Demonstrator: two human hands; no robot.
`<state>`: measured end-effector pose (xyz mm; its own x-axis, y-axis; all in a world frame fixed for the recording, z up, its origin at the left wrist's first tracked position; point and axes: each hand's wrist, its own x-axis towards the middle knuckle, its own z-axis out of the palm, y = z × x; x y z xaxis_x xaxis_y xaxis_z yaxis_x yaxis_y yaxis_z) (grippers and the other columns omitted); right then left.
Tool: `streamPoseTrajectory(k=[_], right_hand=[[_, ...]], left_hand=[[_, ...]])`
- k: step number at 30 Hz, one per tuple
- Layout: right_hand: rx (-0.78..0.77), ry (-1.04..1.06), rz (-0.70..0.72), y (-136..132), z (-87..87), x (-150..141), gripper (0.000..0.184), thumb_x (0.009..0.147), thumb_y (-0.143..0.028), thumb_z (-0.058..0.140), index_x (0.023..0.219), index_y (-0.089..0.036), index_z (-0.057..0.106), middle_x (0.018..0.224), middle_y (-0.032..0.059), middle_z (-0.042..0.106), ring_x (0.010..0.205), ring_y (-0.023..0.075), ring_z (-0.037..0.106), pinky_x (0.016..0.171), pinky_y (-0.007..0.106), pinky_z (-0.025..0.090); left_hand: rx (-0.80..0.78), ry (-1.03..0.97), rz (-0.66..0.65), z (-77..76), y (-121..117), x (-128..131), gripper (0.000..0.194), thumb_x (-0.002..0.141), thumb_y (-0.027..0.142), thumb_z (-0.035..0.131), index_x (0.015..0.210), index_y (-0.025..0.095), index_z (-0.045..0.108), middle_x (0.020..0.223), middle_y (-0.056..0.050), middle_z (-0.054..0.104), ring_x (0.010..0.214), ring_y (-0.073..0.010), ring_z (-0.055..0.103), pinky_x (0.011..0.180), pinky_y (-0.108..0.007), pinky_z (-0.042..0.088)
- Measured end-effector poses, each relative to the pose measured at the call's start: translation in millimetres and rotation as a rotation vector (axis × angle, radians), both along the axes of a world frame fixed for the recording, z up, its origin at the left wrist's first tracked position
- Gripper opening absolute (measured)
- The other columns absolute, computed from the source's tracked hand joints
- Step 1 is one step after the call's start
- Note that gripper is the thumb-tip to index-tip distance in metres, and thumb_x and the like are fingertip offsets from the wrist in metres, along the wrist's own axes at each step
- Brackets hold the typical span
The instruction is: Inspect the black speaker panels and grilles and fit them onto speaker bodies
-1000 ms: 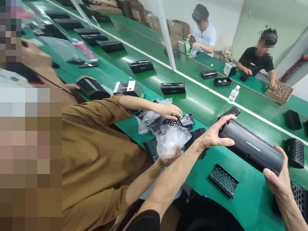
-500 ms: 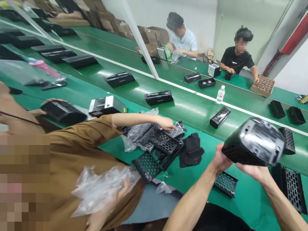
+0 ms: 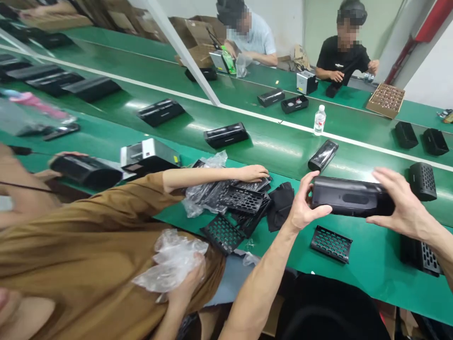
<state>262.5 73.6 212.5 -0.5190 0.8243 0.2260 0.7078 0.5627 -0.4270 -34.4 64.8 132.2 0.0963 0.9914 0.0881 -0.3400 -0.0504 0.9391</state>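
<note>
A black speaker housing [image 3: 348, 197] is held level above the green bench, its long smooth face with an oval recess toward me. My left hand [image 3: 304, 208] grips its left end, thumb below and fingers at the upper edge. Around the right end is my right hand [image 3: 403, 200], thumb under it and fingers raised along the top, slightly blurred. Below the housing, a perforated black grille [image 3: 331, 244] lies on the bench. Another black housing with a grille [image 3: 430, 257] is partly hidden behind my right forearm.
Left of me, a co-worker's arm [image 3: 212, 177] reaches over a pile of grilles [image 3: 244, 199] and plastic bags; that person's other hand holds clear bags [image 3: 173, 264]. Black pads [image 3: 281, 205] lie nearby. The conveyor [image 3: 276, 151] carries several housings and a bottle [image 3: 319, 120].
The housing has turned from its tilted, glossy end view to lie lengthwise, and both hands have shifted to its two ends. The co-worker's bag-holding hand has moved right.
</note>
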Motion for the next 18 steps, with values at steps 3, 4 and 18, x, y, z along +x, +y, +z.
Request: streamPoseTrajectory(k=[3, 4, 18], right_hand=[[-0.165, 0.267, -0.111, -9.7, -16.9, 15.1, 0.114, 0.086, -0.073, 0.077, 0.174, -0.034, 0.016, 0.177, 0.0145, 0.028, 0.16, 0.0423, 0.035, 0.126, 0.06, 0.037], [-0.222, 0.332, -0.137, -12.5, -22.6, 16.9, 0.113, 0.086, -0.075, 0.075, 0.173, -0.033, 0.016, 0.177, 0.015, 0.03, 0.158, 0.0412, 0.039, 0.124, 0.058, 0.04], [-0.534, 0.675, -0.254, -18.7, -66.1, -5.0, 0.112, 0.077, -0.07, 0.086, 0.165, -0.03, 0.03, 0.171, 0.0161, 0.037, 0.148, 0.0366, 0.048, 0.118, 0.049, 0.046]], left_hand=[[0.044, 0.034, 0.048, -10.2, -2.1, -8.7, 0.102, 0.065, 0.049, 0.096, 0.152, 0.026, 0.048, 0.133, -0.008, 0.063, 0.112, -0.0271, 0.064, 0.094, -0.035, 0.056], [0.058, 0.034, 0.059, -10.9, -1.9, -11.3, 0.099, 0.066, 0.051, 0.095, 0.15, 0.026, 0.049, 0.13, -0.007, 0.065, 0.11, -0.0262, 0.064, 0.093, -0.034, 0.056], [-0.042, 0.04, 0.118, -47.8, 7.9, -11.8, 0.094, 0.066, 0.055, 0.091, 0.148, 0.024, 0.055, 0.135, -0.009, 0.064, 0.114, -0.0282, 0.064, 0.104, -0.04, 0.053]])
